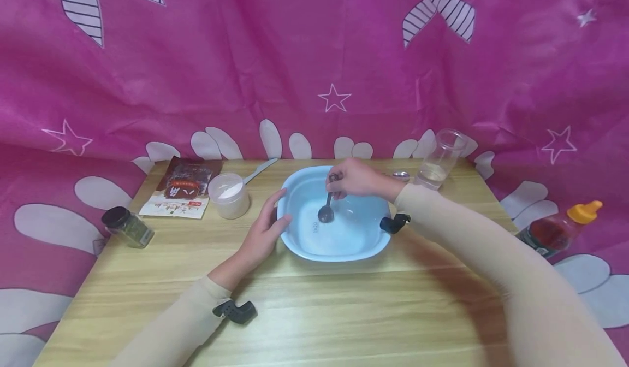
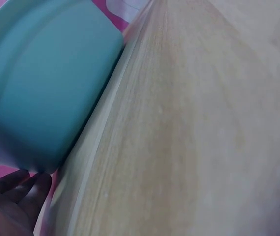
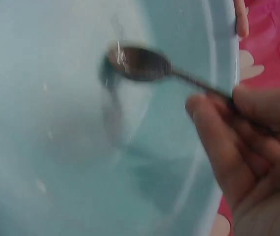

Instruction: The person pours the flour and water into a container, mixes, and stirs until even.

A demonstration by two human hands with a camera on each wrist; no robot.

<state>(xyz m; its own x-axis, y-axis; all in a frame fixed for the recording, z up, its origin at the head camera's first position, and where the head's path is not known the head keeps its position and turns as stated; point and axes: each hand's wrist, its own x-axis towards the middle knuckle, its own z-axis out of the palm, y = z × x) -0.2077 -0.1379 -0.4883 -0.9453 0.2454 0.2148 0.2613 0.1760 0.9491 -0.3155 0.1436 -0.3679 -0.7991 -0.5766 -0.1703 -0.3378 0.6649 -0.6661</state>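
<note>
Dark shiny spoon (image 1: 325, 214), pale-blue basin (image 1: 354, 238)

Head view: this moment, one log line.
left hand: holds light-blue rounded plastic basin | right hand: holds dark metal spoon over basin

Head view, left side: snack-type pouch (image 1: 182, 187) carries the most print. Dark red panel (image 1: 185, 189) mid-pouch has large white Chinese characters; one looks like 八, the one next to it too soft to call. White strip (image 1: 169, 207) along its lower edge has a line of brown script, illegible, plus a small red tag (image 1: 195, 203) whose white marks are too small to read.

Centre of frame: small grey mark (image 1: 316, 228) on the floor of the blue basin (image 1: 344, 251), characters unreadable.

Right edge: bottle (image 1: 552, 235) with a dark label (image 1: 533, 242), pale lettering, can't resolve it.
</note>
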